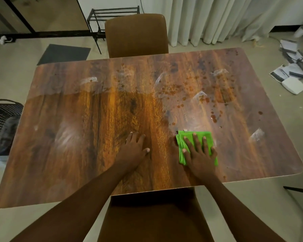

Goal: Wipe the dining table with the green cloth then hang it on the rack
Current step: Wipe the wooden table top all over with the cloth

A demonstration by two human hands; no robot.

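A folded green cloth [182,145] lies on the wooden dining table [77,137], right of its middle and near the front edge. My right hand [198,154] presses flat on the cloth with its fingers spread. My left hand [134,148] rests flat on the bare wood about a hand's width to the left, holding nothing. Reddish-brown spots and smears [191,91] cover the table's far right part, beyond the cloth. A black metal rack [112,13] stands on the floor behind the far chair.
A brown chair [136,35] stands at the table's far side, and another brown chair [152,219] is tucked in below me. A dark woven basket [2,116] sits at the left. Papers and a white box [294,74] lie on the floor at right. Curtains hang behind.
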